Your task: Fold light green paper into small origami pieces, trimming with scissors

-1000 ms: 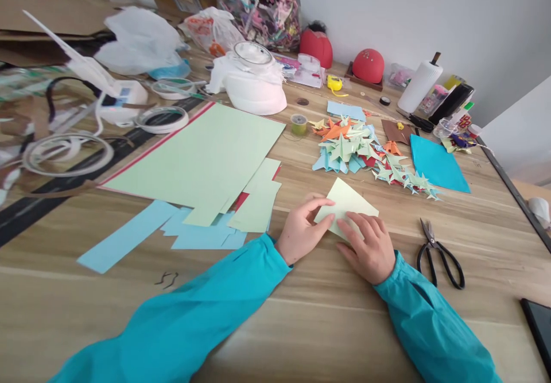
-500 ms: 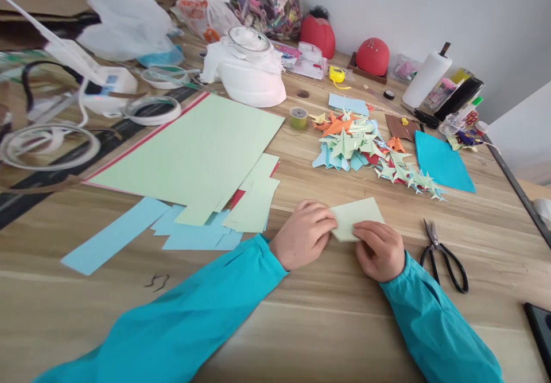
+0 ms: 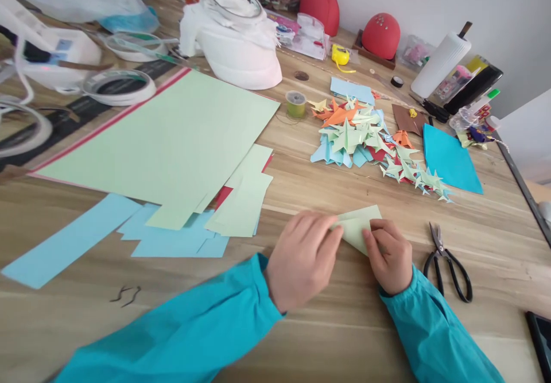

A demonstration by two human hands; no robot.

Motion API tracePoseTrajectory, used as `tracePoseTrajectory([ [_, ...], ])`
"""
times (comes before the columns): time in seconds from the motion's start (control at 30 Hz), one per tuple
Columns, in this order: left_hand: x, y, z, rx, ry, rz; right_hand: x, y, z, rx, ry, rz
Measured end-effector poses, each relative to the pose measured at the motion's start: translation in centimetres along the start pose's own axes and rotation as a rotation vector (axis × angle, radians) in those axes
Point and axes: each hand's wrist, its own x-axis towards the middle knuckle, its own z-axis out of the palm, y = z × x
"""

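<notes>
A small piece of pale green paper (image 3: 356,226) is held between my two hands just above the table, one part of it folded over. My left hand (image 3: 303,256) pinches its left end, fingers closed. At the right end my right hand (image 3: 390,254) grips it between thumb and curled fingers. Black-handled scissors (image 3: 443,262) lie right of my right hand, blades pointing away. Beyond my hands is a pile of folded paper stars (image 3: 348,137) in green, orange, blue and red. Cut green paper strips (image 3: 241,205) lie to the left of my left hand.
A large green sheet stack (image 3: 163,136) covers the left, with blue strips (image 3: 73,239) before it. Farther back are a thread spool (image 3: 296,105), a white cloth bundle (image 3: 241,55), a yellow tape measure (image 3: 341,55) and a turquoise sheet (image 3: 453,159). A phone (image 3: 538,337) rests at right.
The green paper has been turned and a part of it folded over. Both hands have shifted their grip on it, the left hand coming slightly nearer. The view has moved a little.
</notes>
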Motion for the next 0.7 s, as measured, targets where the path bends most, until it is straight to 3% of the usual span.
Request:
tracePoseTrajectory([
  [0.1, -0.9, 1.8, 0.2, 0.077, -0.085, 0.110, 0.4, 0.4, 0.0, 0.010, 0.006, 0.076],
  [0.23, -1.6, 3.2, 0.7, 0.147, -0.279, 0.003, 0.7, 1.1, 0.1, 0.039, -0.021, 0.135],
  [0.43, -1.6, 3.2, 0.6, 0.138, -0.398, -0.076, 0.3, 1.1, 0.1, 0.071, 0.004, 0.214],
  [0.7, -1.6, 3.4, 0.6, 0.136, -0.413, -0.106, -0.3, 0.7, 0.2, -0.122, 0.107, -0.075],
])
